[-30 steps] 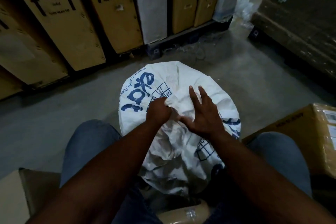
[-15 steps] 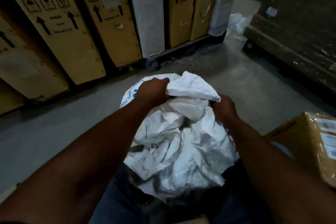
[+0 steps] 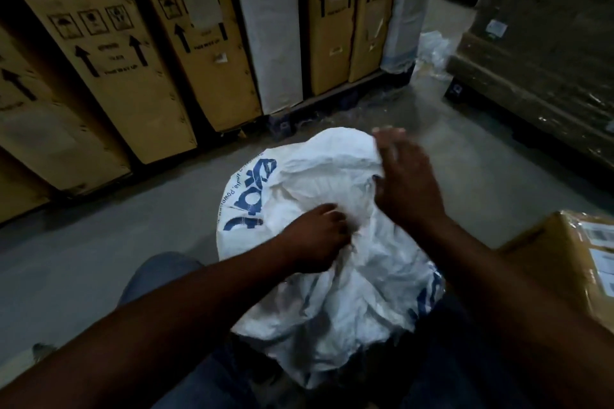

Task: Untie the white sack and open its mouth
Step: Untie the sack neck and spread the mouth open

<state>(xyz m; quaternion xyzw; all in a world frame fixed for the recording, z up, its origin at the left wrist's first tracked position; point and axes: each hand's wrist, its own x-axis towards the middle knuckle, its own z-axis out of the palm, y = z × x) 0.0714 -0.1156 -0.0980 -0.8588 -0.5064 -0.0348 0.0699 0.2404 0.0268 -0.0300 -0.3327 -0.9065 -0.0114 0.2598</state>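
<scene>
White sack [image 3: 332,276] stands on the concrete floor [image 3: 116,226] between the person's knees, directly below the camera, blue print showing on its far-left side. Cardboard cartons [image 3: 109,76] line the far side of the aisle; a brown box [image 3: 571,259] sits just to the right of the sack.

Progress, as judged: no cord, knot or tie shows anywhere on the sack, so whether the untying is finished cannot be told. The top cloth lies loose and rumpled rather than cinched into a neck, which suggests the tie is off or nearly so. No dark opening or inside of the sack is visible; the mouth does not yet read as open. Spreading the rim apart looks to be what remains.

Left hand [image 3: 315,239]: fingers curled down into the crumpled cloth at the middle of the top, apparently pinching a fold; exact grip hidden by the knuckles.

Right hand [image 3: 403,183]: blurred, fingers half spread, lying against a raised flap of cloth at the far-right edge. Whether it grips the flap or only presses it cannot be told.
</scene>
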